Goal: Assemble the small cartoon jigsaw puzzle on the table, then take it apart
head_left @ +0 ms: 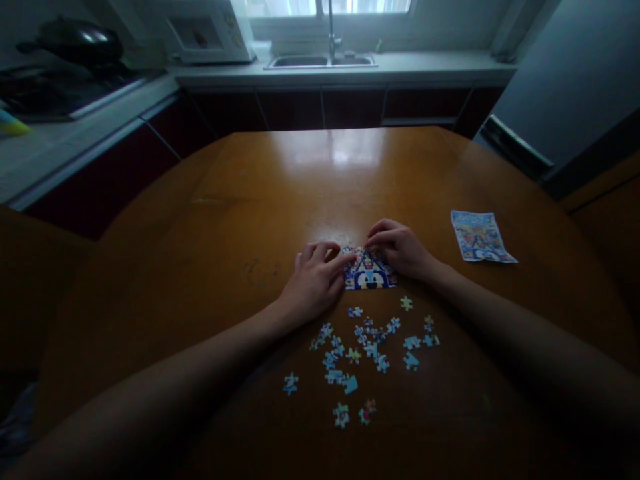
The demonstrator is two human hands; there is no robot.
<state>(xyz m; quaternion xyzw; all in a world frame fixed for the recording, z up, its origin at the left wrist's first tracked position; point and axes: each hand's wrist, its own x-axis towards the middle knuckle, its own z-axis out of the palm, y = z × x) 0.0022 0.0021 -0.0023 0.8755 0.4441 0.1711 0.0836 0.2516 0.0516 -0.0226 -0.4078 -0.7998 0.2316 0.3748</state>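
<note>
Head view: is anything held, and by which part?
Cannot tell: the left hand and right hand are at the puzzle section, any grip too indistinct to judge.

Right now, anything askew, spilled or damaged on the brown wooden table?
No spill or damage stands out. Mildly askew: the light-blue printed, paper-like sheet right of the bare right hand lies at a slant, its outline uneven. The small pale-blue and multicoloured jigsaw pieces are scattered, which looks ordinary.

Dark pan (83, 41) sits on black stove (65, 100), left. White microwave (200, 33) on pale counter (440, 61). Double sink (300, 62), faucet (332, 41) behind it, bright window (283, 7) above. Dark red cabinets (290, 110) below. Tall grey panel (565, 73) stands right. Glossy brown table (295, 177) reflects light.
</note>
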